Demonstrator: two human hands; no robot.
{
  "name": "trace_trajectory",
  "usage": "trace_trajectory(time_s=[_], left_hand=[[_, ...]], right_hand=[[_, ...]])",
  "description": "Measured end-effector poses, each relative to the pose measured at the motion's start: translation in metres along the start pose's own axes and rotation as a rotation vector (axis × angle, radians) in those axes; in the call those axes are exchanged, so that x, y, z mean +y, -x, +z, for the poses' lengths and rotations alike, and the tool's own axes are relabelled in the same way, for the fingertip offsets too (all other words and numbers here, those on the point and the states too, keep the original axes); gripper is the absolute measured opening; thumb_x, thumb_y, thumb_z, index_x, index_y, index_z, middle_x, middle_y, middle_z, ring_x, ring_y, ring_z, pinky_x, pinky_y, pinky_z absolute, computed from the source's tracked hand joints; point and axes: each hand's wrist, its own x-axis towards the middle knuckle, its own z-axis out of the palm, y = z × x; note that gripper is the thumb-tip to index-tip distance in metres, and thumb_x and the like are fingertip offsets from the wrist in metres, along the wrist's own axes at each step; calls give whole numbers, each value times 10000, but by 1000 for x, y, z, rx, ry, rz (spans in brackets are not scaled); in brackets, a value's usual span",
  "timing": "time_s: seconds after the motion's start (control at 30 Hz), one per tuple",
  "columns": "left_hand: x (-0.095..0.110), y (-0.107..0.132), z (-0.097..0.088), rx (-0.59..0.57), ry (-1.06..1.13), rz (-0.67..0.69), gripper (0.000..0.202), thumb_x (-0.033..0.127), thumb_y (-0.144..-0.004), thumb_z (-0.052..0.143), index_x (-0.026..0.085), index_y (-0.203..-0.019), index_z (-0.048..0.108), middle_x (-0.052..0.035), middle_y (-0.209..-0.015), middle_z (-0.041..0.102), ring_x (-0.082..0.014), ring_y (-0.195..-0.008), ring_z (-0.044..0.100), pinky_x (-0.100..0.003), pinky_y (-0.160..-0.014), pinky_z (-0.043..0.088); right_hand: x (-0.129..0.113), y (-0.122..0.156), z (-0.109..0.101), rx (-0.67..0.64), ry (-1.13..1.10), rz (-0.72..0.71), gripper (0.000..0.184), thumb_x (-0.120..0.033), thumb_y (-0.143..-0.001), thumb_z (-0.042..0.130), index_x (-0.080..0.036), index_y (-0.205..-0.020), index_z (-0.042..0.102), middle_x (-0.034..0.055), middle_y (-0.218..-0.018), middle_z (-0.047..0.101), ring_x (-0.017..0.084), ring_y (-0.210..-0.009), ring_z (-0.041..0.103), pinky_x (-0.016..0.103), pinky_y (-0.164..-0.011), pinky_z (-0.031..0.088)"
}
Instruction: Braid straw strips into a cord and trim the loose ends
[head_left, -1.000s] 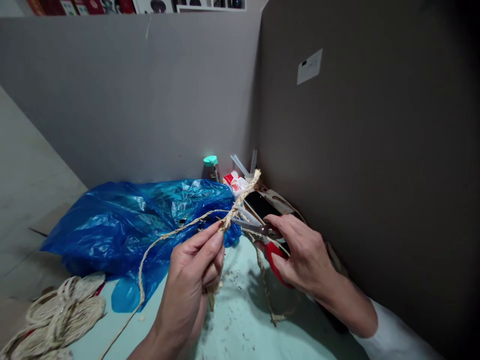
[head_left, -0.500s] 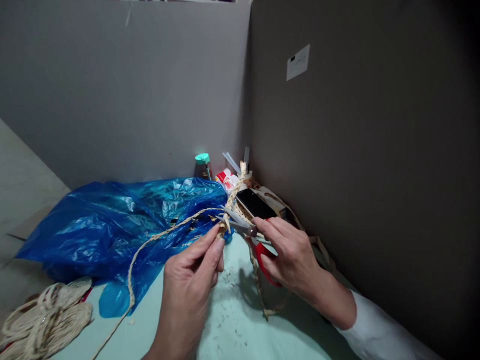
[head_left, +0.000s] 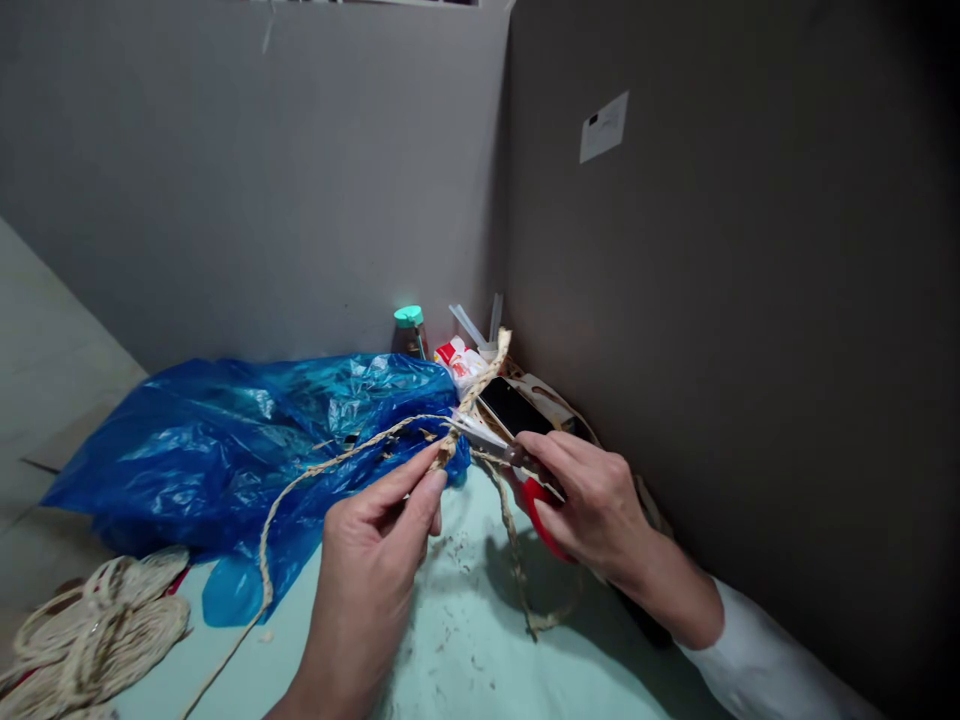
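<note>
My left hand [head_left: 386, 560] pinches a pale braided straw cord [head_left: 484, 382] between thumb and fingers. One length of the cord sticks up past the fingertips, and thinner strands trail off to the left and hang down on the right. In my right hand [head_left: 592, 495] is a pair of scissors [head_left: 484, 437] with red handles. Their blades point left and lie against the cord just above my left fingertips, looking nearly closed. Whether a strand is between the blades I cannot make out.
A blue plastic bag [head_left: 225, 450] spreads over the left side of the pale green tabletop [head_left: 450, 660]. Bundled cord [head_left: 112, 630] lies at the lower left. Toward the corner are a phone [head_left: 516, 405], a jar with a turquoise lid [head_left: 409, 330] and a red-and-white packet [head_left: 459, 362]. Grey partitions stand behind and right.
The scissor blades have closed together, and a loose end that stuck out by the left fingertips no longer shows. The upright end of the cord now leans further right.
</note>
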Motion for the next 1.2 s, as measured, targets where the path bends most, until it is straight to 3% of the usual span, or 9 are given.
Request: trace_trajectory(time_s=[0.2, 0.43, 0.73, 0.97, 1.2], left_hand=[[4, 1, 5, 52, -59, 46, 365, 399, -762, 730, 188, -1057, 769, 24, -572, 525, -66, -507, 372, -169, -434, 283], [11, 8, 9, 131, -131, 86, 186, 327, -668, 775, 185, -785, 803, 11, -517, 574, -80, -457, 410, -193, -422, 329], [15, 11, 7, 122, -213, 177, 132, 308, -693, 743, 198, -743, 795, 13, -511, 580, -87, -460, 436, -189, -447, 365], [16, 10, 8, 172, -223, 197, 169, 297, -671, 756, 221, -808, 818, 6, -529, 598, -103, -483, 474, -199, -480, 416], [8, 6, 7, 134, -265, 223, 245, 309, -735, 731, 220, -951, 806, 15, -557, 584, -91, -512, 459, -187, -498, 408]], right_hand=[[-10, -4, -4, -26, 16, -46, 340, -131, -695, 565, -165, -1033, 585, 62, -816, 614, 200, -713, 548, 299, -604, 426], [-12, -7, -8, 5, 69, -46, 369, -121, -686, 546, -142, -1050, 604, 76, -815, 608, 206, -711, 522, 311, -605, 426], [-11, 1, -3, 23, 64, -131, 295, -134, -777, 511, -146, -1063, 583, 75, -799, 636, 201, -701, 547, 300, -602, 444], [-13, 3, -1, 32, 77, -125, 232, -117, -809, 487, -157, -1019, 578, 62, -763, 650, 177, -656, 574, 269, -580, 435], [-10, 4, 5, -27, 1, -94, 153, -102, -846, 475, -144, -924, 599, 46, -698, 614, 153, -596, 541, 257, -543, 393]])
